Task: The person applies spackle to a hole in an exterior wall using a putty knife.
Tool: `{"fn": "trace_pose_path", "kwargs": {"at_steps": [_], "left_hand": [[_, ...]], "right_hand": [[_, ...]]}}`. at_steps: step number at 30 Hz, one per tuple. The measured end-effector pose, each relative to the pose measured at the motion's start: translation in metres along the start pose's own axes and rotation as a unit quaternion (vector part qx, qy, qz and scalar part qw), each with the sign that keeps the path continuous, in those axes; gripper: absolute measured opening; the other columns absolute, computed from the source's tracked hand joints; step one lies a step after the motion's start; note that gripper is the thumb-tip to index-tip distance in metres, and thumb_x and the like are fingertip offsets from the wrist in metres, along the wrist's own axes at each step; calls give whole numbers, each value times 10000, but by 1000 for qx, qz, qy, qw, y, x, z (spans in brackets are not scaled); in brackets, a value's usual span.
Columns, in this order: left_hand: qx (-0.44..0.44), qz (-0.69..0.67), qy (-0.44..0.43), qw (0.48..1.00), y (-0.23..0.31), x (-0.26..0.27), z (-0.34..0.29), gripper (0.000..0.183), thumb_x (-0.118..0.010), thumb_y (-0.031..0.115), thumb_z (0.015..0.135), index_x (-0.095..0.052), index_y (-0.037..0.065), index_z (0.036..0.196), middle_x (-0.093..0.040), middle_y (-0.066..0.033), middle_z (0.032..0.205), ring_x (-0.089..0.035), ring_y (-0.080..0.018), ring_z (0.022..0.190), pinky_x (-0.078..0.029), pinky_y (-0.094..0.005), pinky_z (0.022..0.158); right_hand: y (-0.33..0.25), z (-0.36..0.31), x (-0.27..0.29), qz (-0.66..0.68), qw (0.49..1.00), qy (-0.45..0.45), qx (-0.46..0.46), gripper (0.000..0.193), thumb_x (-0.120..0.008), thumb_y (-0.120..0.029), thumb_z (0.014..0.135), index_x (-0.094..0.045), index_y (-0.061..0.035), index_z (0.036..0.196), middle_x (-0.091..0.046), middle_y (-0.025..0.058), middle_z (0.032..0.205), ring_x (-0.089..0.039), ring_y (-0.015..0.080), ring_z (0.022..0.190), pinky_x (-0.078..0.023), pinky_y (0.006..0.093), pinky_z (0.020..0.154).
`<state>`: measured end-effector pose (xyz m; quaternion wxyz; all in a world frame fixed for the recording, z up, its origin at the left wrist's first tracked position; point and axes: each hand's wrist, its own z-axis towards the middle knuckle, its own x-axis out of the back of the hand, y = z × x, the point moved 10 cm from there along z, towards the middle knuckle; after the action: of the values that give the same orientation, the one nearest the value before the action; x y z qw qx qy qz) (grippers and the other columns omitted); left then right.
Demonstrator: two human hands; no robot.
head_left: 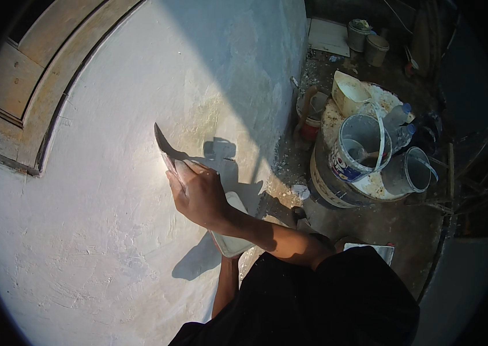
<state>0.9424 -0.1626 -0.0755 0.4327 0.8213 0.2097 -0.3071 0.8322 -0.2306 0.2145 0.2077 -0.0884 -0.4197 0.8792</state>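
My right hand (pixel 199 193) is closed round a putty knife (pixel 164 140), its thin dark blade pointing up and away at the white wall (pixel 100 202). Whether the blade's edge touches the plaster I cannot tell. Under my right forearm is a pale rectangular tub (pixel 234 244) with rounded corners, partly covered by that arm. My left hand (pixel 228 258) holds this tub from below; most of its fingers are hidden behind it. Shadows of my arms and head fall across the wall, which has rough, patchy plaster near the blade.
A wooden frame (pixel 53 81) is set in the wall at upper left. To the right, a drum (pixel 327 179) bears a clear bucket (pixel 365 138), a grey bucket (pixel 408 173), a cut cream container (pixel 348 95) and plastic bottles (pixel 398 118). More pails (pixel 376 51) stand at the back.
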Motion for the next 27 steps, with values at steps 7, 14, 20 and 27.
{"fn": "trace_pose_path", "kwargs": {"at_steps": [7, 14, 20, 27], "left_hand": [[-3, -21, -64, 998, -8, 10, 6, 682, -329, 545, 921, -371, 16, 1351, -519, -207, 1249, -552, -310, 1066, -469, -437, 917], [16, -140, -127, 982, -18, 10, 17, 938, -451, 735, 766, -261, 89, 1418, -417, -223, 1309, -507, -404, 1089, -512, -519, 838], [-35, -115, -137, 983, -7, 7, 19, 926, -466, 730, 763, -285, 87, 1406, -441, -218, 1283, -505, -403, 1093, -511, -511, 849], [-2, -146, -154, 977, -15, 4, 21, 914, -455, 727, 773, -273, 102, 1415, -410, -227, 1312, -494, -414, 1100, -523, -521, 829]], "right_hand": [[134, -37, 36, 238, 932, 19, -272, 209, -616, -110, 866, -605, 38, 1014, -660, 51, 823, -605, 79, 712, -479, 227, 607], [240, -30, 43, 114, 945, 44, -303, 241, -581, 20, 850, -577, 32, 1091, -643, 67, 967, -611, 106, 829, -512, 245, 705], [240, -27, 28, 287, 878, 49, -381, 255, -556, 51, 854, -566, 8, 1105, -629, 50, 992, -614, 114, 831, -520, 252, 701], [231, -18, 22, 319, 870, 16, -376, 281, -561, 74, 836, -554, 7, 1109, -625, 59, 989, -599, 109, 832, -500, 247, 695]]}}
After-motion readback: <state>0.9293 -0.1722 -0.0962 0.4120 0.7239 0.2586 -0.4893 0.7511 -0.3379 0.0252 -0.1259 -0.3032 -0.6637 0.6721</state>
